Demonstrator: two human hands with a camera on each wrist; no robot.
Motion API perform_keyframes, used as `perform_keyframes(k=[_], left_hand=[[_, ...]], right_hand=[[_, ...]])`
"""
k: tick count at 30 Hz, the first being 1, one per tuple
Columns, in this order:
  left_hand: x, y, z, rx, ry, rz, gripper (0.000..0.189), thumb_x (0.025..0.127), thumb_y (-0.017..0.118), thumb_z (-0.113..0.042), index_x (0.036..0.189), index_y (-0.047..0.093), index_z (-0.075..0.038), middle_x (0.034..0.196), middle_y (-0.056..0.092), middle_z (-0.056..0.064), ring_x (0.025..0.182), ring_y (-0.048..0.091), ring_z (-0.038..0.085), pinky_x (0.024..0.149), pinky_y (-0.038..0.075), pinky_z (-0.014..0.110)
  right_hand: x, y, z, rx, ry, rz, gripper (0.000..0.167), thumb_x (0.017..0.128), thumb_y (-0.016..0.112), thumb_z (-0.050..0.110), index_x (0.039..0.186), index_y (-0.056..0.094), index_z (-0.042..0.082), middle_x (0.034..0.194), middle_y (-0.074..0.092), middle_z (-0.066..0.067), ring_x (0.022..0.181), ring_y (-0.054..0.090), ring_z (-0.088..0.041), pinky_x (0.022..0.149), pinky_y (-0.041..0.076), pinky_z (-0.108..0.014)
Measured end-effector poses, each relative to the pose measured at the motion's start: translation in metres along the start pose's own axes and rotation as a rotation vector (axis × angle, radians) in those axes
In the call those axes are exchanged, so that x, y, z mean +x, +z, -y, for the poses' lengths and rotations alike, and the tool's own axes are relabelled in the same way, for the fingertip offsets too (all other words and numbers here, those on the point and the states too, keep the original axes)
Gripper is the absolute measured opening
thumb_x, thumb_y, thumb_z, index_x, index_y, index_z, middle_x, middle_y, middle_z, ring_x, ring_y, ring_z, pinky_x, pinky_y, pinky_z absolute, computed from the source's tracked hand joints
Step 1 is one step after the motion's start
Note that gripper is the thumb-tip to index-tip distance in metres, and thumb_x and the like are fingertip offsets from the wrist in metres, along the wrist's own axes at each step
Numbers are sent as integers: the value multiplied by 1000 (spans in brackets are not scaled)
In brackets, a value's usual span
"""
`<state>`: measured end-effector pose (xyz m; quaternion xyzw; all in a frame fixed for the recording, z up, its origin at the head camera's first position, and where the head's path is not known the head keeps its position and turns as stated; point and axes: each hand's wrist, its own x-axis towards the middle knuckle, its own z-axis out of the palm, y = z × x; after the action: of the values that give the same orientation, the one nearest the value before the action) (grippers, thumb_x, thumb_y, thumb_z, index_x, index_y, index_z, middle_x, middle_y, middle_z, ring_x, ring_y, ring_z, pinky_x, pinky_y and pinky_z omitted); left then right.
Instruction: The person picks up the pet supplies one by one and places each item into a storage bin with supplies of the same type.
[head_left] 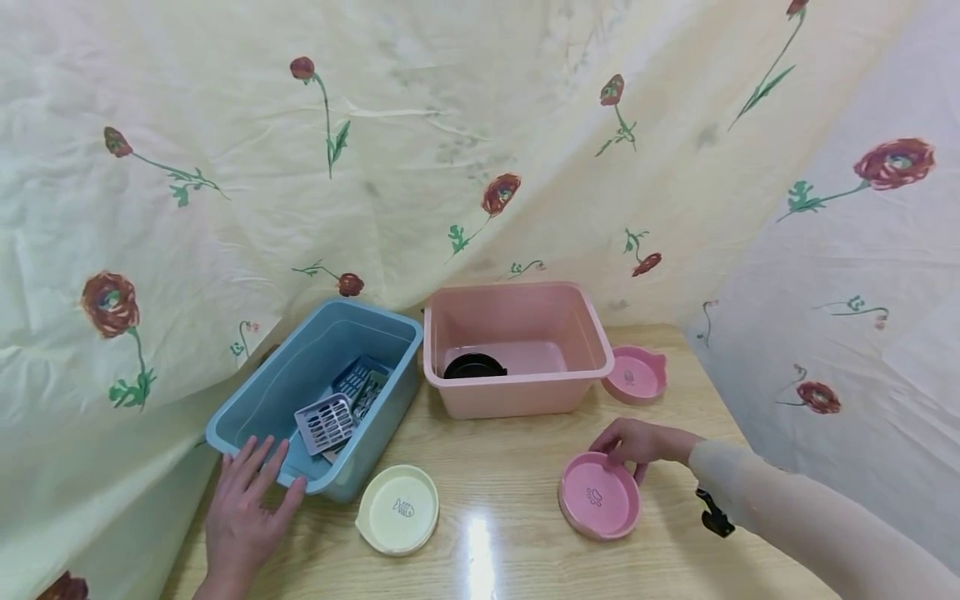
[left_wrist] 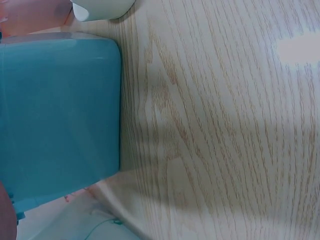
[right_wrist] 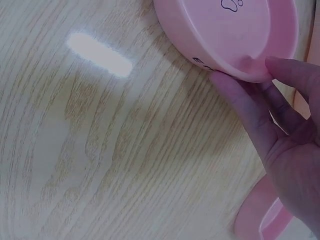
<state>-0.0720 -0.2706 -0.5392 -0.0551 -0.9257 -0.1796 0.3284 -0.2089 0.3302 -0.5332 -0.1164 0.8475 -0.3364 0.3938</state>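
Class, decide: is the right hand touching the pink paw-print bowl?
Touching. The right wrist view shows the right hand pinching the pink paw-print bowl at its rim, thumb inside, fingers outside.

Head view: set high, facing forward and down, covering the worktop [head_left: 510, 467], left hand [head_left: 247, 508] and right hand [head_left: 633, 442] at moderate range. Left wrist view: close in, facing down, turned sideways — the blue bin [left_wrist: 60, 115] is shared with the head view. Right wrist view: close in, facing down, likewise sideways — right hand and paw-print bowl [right_wrist: 235, 35] shared with the head view
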Motion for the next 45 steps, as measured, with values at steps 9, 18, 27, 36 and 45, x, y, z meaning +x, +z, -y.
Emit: perform_keyframes(k=[9,18,27,36,45], left_hand=[[3,-1,0,-30,18,-31,74,105,47,-69,137,71,-6,141,67,24,148,49,41,130,25,58],[-1,0,1,-21,11,-20,69,104,53,-64,137,71,-6,142,66,26,151,46,38,133,19,52],[-2,-1,1,-12,-5,-10,60,99,66,-52,138,70,-6,144,64,27,153,43,37,134,15,48],[-3,2,5,-7,6,-23,67,103,58,-62,139,70,-8,145,64,25,155,42,33,131,23,55],[-2,6,7,0,37,-41,71,106,49,-66,136,71,-6,144,64,25,154,42,34,133,19,51]], right_hand=[[-16,-10,20,-27,-86,39,36,97,66,-6,131,75,3,105,69,-10,91,73,-24,62,67,-44],[-44,-36,72,-121,-163,68,34,99,67,-3,131,75,4,118,76,-11,102,73,-24,59,66,-41],[-59,-81,144,-244,-279,85,36,100,63,-4,132,76,7,112,77,-10,86,76,-21,58,66,-41],[-47,-128,213,-397,-281,20,36,101,60,-5,135,71,-1,119,75,-18,97,75,-25,63,67,-40],[-7,-163,247,-518,-249,5,38,102,59,-4,136,72,3,128,73,-21,114,71,-35,66,67,-45]])
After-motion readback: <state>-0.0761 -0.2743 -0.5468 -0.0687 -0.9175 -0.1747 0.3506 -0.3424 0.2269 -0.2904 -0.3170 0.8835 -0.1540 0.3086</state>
